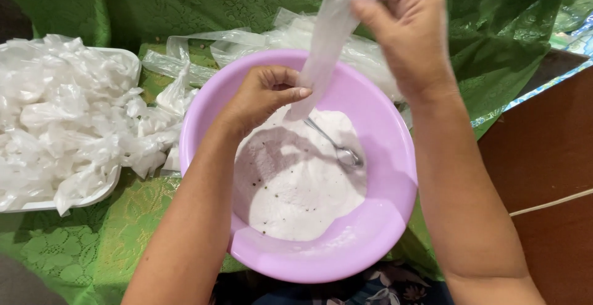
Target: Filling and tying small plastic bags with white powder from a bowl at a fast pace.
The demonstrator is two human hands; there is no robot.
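Left hand (262,98) pinches the narrow plastic bag (324,45) low at frame centre; right hand (404,24) grips its top, upper middle. Best keep it taut over the lilac bowl (389,218) of white powder (302,187). The spoon (336,144) lies half buried; the bag's mouth is hidden.

Green cloth (80,243) with a flower pattern spread all over, bunched in folds at the top. Brown wooden floor (543,175) on the right side, with a thin pale cord (550,203) lying across. Dark flowery fabric (370,289) at the bottom. Soft, even light everywhere.
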